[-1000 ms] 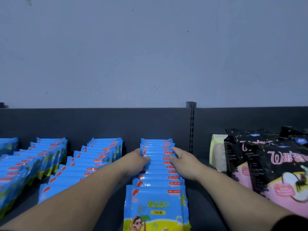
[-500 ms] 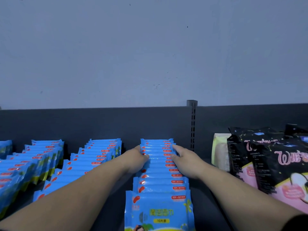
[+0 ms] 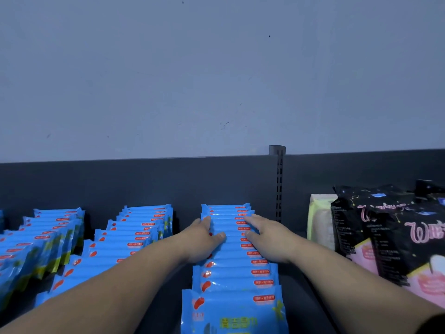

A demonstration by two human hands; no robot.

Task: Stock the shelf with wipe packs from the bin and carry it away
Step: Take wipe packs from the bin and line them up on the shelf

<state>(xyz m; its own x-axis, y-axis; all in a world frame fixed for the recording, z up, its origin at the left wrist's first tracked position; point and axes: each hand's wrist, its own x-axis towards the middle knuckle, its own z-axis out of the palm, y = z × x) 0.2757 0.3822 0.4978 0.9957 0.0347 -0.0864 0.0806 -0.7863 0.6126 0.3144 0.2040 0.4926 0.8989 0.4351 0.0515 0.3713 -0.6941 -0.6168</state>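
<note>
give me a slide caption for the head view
Left hand and right hand rest on a row of blue wipe packs on the dark shelf, black bags to its right.

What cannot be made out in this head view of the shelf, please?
Bin: outside the head view's frame.
Front wipe pack: lower half cut off by the bottom edge.
Middle of the row: covered by the left hand and right hand.
Pale pack: partly hidden behind the black bags; label unreadable.
Leftmost blue row: cut off by the left edge.
</note>
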